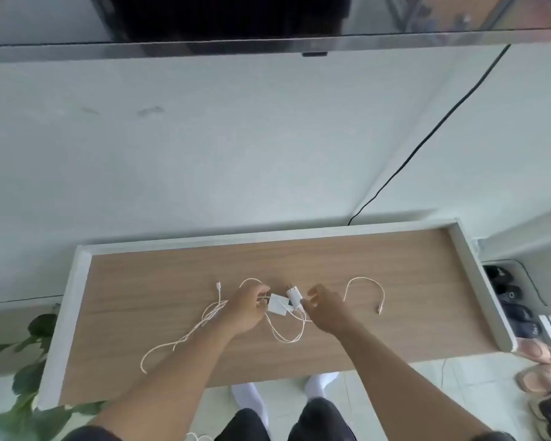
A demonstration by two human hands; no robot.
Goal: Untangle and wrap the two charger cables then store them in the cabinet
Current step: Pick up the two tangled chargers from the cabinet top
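Your left hand pinches thin white cable beside the two white plug blocks mid wooden counter. Your right hand hovers unclenched just right of them, nearer the upright block; loose cable trails right.

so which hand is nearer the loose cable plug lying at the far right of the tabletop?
Right. The right hand sits just left of that cable plug, with bare wood between them. The left hand is farther left, beyond the two white charger bricks.
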